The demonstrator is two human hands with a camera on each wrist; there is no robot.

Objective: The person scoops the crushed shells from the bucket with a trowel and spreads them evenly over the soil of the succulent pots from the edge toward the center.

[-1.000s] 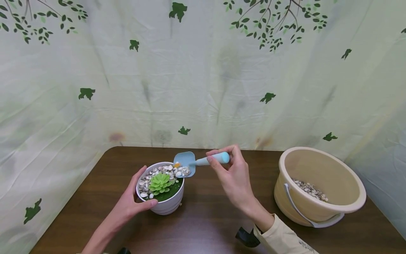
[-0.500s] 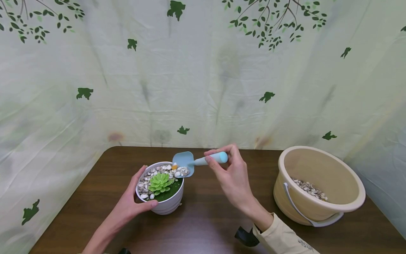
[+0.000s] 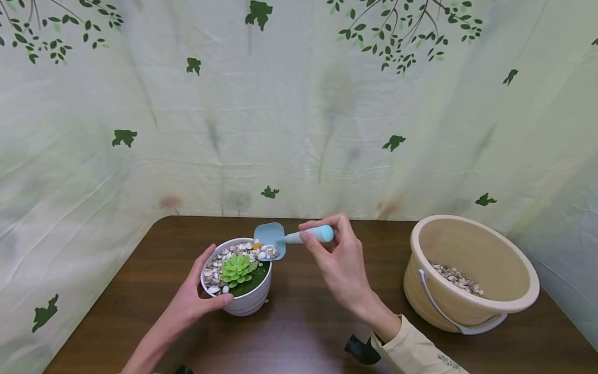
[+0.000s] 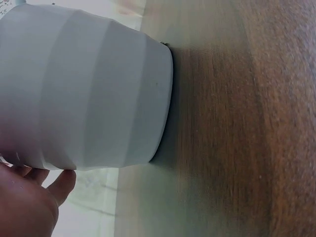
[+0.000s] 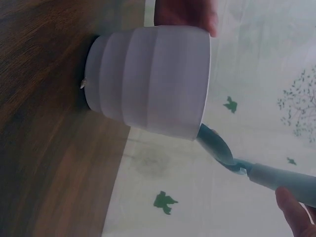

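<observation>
A white ribbed flower pot (image 3: 247,304) stands on the brown table, holding a green succulent (image 3: 236,270) among pale pebbles (image 3: 215,272); dark green shows at its front right. My left hand (image 3: 198,291) grips the pot's left side, thumb at the front rim and fingers round the back. Between thumb and fingers my right hand (image 3: 343,262) pinches the handle of a light blue trowel (image 3: 271,235). The blade lies tilted over the pot's right rim, with pebbles and one orange stone (image 3: 256,246) at its front edge. In the right wrist view the blade (image 5: 217,145) meets the rim.
On the right of the table (image 3: 299,332) stands a beige bucket (image 3: 420,291) with a grey handle and pebbles inside. A tiny stone (image 5: 83,84) lies by the pot's base. Behind the table hangs a leaf-printed curtain (image 3: 299,130). A black strap (image 3: 362,349) shows near my right sleeve.
The orange stone and a few pebbles have slid slightly down off the blade toward the pot. My right hand and the trowel have shifted slightly left; my left hand stays on the pot.
</observation>
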